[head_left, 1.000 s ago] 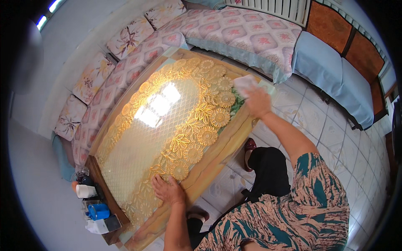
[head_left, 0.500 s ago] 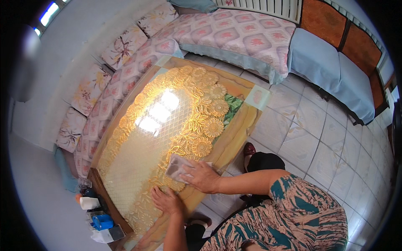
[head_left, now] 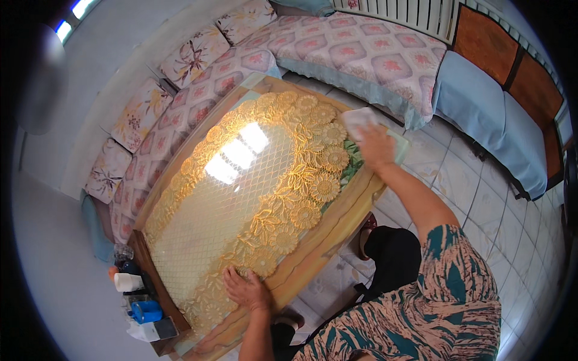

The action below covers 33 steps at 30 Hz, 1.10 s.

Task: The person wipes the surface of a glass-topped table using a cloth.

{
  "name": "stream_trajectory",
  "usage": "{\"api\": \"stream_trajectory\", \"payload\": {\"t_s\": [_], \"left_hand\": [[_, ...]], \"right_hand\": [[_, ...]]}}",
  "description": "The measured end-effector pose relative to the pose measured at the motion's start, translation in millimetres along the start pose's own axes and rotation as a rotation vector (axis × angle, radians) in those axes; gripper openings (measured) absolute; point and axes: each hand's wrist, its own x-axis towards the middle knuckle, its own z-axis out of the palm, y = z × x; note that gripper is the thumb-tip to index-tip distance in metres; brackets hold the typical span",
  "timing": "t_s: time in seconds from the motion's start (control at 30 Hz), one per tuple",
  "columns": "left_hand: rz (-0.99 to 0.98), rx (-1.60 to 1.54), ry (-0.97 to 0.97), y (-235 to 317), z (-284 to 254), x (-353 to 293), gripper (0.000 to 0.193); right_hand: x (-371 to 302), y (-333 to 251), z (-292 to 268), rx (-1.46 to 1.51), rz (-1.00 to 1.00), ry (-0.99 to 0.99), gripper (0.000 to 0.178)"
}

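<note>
Under my right hand (head_left: 377, 148) is a folded pale cloth (head_left: 357, 119), pressed on the far right corner of the table (head_left: 322, 256). That hand is slightly blurred, with its fingers over the cloth. My left hand (head_left: 248, 291) rests with fingers spread near the table's near edge, holding nothing. A gold lace table cover (head_left: 205, 253) with flower shapes lies across the tabletop, and window light shines off its glossy surface. Part of a green leafy print (head_left: 351, 162) shows between the lace edge and the marbled border.
Along the left and far sides run seats with patterned covers (head_left: 361, 45) and floral cushions (head_left: 141, 114). A bench with a blue cover (head_left: 481, 114) stands at right. On a wooden stand (head_left: 159, 277) at lower left sit a blue container (head_left: 146, 311) and white cups (head_left: 127, 282).
My right hand has slid the cloth away from beside my left hand to the table's far right corner. The left hand stays on the table. The view has shifted slightly.
</note>
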Motion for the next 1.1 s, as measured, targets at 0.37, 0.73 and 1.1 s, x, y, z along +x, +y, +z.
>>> {"api": "stream_trajectory", "payload": {"t_s": [0.37,0.73,1.1], "left_hand": [[-0.029,0.002,-0.072,3.8,-6.6,0.0,0.055],[0.013,0.015,-0.143,9.7,-18.7,5.6,0.054],[0.018,-0.006,-0.194,12.1,-28.9,7.7,0.055]], "right_hand": [[-153.1,-35.6,-27.4,0.008,-0.298,0.101,0.049],[-56.7,-169.4,56.5,0.309,-0.814,-0.004,0.043],[105.5,-200.4,108.5,0.049,-0.498,-0.250,0.042]]}}
